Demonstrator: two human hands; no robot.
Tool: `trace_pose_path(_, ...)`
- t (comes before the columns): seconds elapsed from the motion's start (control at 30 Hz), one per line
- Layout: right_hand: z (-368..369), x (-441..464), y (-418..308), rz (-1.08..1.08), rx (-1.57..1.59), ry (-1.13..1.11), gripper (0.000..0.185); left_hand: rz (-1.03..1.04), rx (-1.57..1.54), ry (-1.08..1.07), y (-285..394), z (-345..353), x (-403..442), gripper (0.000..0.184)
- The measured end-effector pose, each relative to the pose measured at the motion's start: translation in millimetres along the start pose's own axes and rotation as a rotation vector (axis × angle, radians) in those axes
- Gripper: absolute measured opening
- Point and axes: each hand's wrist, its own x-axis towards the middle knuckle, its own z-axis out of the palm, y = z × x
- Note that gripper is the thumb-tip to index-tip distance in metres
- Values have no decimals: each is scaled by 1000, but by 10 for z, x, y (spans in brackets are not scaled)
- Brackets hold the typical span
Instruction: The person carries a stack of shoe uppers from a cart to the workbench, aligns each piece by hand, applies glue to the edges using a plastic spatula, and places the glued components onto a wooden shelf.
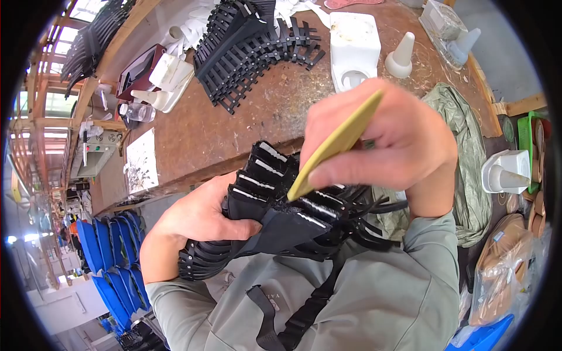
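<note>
My left hand (202, 210) grips a bundle of black strappy pieces (295, 231), which look like shoe uppers, with the thumb pressed on top. The bundle rests over my lap, and white streaks run along its fanned-out edges. A flat yellow strip with a pointed end (339, 146) is pinched between the thumb and fingers of my right hand (389, 137). Its tip is right at the middle of the bundle, by the white-streaked edges; whether it touches is hard to tell. Some fingers of the right hand are hidden behind the strip.
On the brown worktable (275, 96) lie more black strappy pieces (246, 52). A white container (354, 44), a cream cone (401, 55), a clear bottle (137, 112) and a stained paper (141, 161) are there too. Crumpled green cloth (468, 169) hangs at the right.
</note>
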Motion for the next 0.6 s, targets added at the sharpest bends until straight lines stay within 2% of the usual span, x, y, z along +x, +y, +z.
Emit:
trace_pose_path(0.13, -165, -89, -23, -137, 85, -394, 9, 113, -13, 8, -114, 67, -9, 59)
trace_pose_path(0.23, -219, -55, -59, -229, 226, -338, 9, 171, -49, -1, -196, 19, -16, 59)
trace_pose_path(0.3, 9, -1, -24, -217, 351, -35, 9, 94, -64, -2, -136, 31, -53, 58)
trace_pose_path(0.37, 29, 53, -34, 6, 170, -101, 9, 40, -40, -8, -95, 32, -70, 58)
trace_pose_path(0.4, 24, 59, -49, 96, 123, -189, 10, 120, -51, 21, -123, 41, -78, 58)
trace_pose_path(0.5, -159, 33, 6, -188, 178, -536, 13, 158, -9, 31, -257, 5, -108, 59)
trace_pose_path(0.57, -184, 62, 35, -288, 176, -597, 14, 166, -71, 38, -329, -35, -138, 59)
trace_pose_path(0.6, -133, 90, 56, -264, 187, -528, 14, 179, -74, 27, -376, -58, -146, 59)
